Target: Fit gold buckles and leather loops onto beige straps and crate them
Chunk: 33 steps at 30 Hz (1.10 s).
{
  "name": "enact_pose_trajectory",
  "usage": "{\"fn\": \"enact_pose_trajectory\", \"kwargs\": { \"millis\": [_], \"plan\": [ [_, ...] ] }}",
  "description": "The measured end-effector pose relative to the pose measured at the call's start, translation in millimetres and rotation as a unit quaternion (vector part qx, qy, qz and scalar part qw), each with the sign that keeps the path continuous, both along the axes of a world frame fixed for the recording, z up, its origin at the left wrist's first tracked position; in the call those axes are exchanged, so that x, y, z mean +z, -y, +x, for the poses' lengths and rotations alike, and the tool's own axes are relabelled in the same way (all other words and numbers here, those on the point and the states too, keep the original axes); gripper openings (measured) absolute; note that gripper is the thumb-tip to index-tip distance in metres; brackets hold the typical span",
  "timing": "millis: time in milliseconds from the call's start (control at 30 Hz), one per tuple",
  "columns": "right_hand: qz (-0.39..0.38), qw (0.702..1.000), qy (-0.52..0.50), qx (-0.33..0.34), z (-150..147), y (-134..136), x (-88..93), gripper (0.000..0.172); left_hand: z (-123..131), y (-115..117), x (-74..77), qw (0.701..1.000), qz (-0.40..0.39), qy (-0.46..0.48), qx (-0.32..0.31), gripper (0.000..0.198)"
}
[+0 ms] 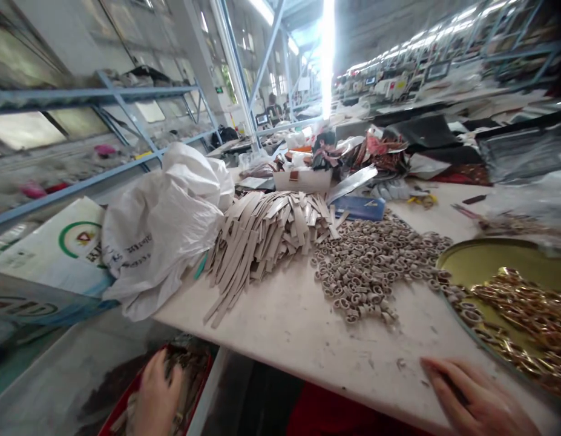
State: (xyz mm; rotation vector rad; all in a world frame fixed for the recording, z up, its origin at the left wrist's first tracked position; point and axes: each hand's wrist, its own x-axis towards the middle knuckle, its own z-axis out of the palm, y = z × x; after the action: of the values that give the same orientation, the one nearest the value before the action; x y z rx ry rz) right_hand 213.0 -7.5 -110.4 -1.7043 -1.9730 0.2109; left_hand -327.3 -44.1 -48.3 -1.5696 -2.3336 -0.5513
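My left hand point(155, 393) is low on the left, over a red bin point(206, 378) below table height. Its thumb and fingers are apart, slightly blurred, and the bin's mixed strip-like contents lie around them. Near the front edge of the table point(280, 321), my right hand point(475, 390) rests with fingers stretched out and nothing visible in them. Beyond it spreads a heap of small beige rings point(366, 260). Left of the rings lies a pile of flat beige strips point(262, 230). A gold tray point(489, 254) at the right holds many shiny gold metal pieces point(529, 309).
A white woven sack point(166, 224) and a printed carton point(48, 254) stand at the left. Behind the strips are a blue tray point(359, 208) and scrap material point(380, 151). Blue shelving point(126, 109) runs along the left wall. Yellow-handled scissors point(423, 200) lie farther back.
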Motion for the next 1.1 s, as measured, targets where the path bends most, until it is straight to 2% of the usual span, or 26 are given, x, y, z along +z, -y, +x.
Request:
{"fn": "enact_pose_trajectory", "kwargs": {
  "millis": [100, 167, 233, 267, 367, 433, 500, 567, 733, 800, 833, 900, 1000, 1100],
  "plan": [
    [0.028, 1.000, -0.008, 0.012, 2.1, -1.6, 1.8, 0.029, 98.8, -91.3, 23.3, 0.978, -0.042, -0.020, -0.202, 0.030],
    [0.062, 0.998, -0.020, 0.024, 2.9, -2.8, 4.4, 0.029, 169.7, -155.2, 32.3, 0.950, -0.108, -0.069, -0.286, 0.028],
    [0.095, 0.995, -0.030, 0.029, 2.5, -3.7, 8.8, 0.028, 226.4, -211.1, 32.2, 0.939, -0.128, -0.098, -0.302, 0.027],
    [0.110, 0.993, -0.033, 0.028, 1.7, -4.0, 11.5, 0.028, 246.7, -234.0, 29.9, 0.939, -0.136, -0.110, -0.297, 0.028],
    [0.130, 0.991, -0.034, 0.023, -2.1, -4.3, 18.7, 0.029, 276.6, -277.4, 23.0, 0.944, -0.157, -0.137, -0.256, 0.026],
    [0.130, 0.991, -0.030, 0.022, -5.0, -3.9, 20.6, 0.028, 276.7, -283.7, 23.8, 0.947, -0.165, -0.150, -0.230, 0.024],
    [0.124, 0.992, -0.027, 0.011, -7.3, -2.7, 20.4, 0.028, 266.9, -271.1, 29.0, 0.949, -0.170, -0.159, -0.210, 0.022],
    [0.112, 0.993, -0.029, 0.002, -8.8, -0.8, 19.9, 0.028, 251.1, -240.8, 36.0, 0.948, -0.178, -0.166, -0.204, 0.021],
    [0.074, 0.997, -0.035, 0.006, -10.5, 2.4, 24.1, 0.025, 210.2, -133.8, 46.8, 0.935, -0.233, -0.147, -0.222, 0.018],
    [0.062, 0.998, -0.031, 0.006, -11.1, 2.6, 26.4, 0.025, 203.0, -108.8, 46.4, 0.933, -0.252, -0.114, -0.232, 0.014],
    [0.057, 0.998, -0.028, 0.007, -11.3, 2.6, 27.1, 0.024, 202.4, -104.6, 45.3, 0.934, -0.255, -0.094, -0.234, 0.015],
    [0.050, 0.998, -0.025, 0.010, -11.3, 2.6, 27.6, 0.024, 206.5, -113.1, 41.4, 0.941, -0.245, -0.047, -0.228, 0.020],
    [0.038, 0.999, -0.032, 0.013, -10.0, 2.3, 26.9, 0.024, 219.0, -151.5, 36.1, 0.956, -0.211, 0.031, -0.199, 0.027],
    [0.023, 0.998, -0.065, 0.014, -7.4, 2.7, 26.0, 0.023, 230.0, -182.5, 37.0, 0.953, -0.203, 0.120, -0.188, 0.017]
  ]
}}
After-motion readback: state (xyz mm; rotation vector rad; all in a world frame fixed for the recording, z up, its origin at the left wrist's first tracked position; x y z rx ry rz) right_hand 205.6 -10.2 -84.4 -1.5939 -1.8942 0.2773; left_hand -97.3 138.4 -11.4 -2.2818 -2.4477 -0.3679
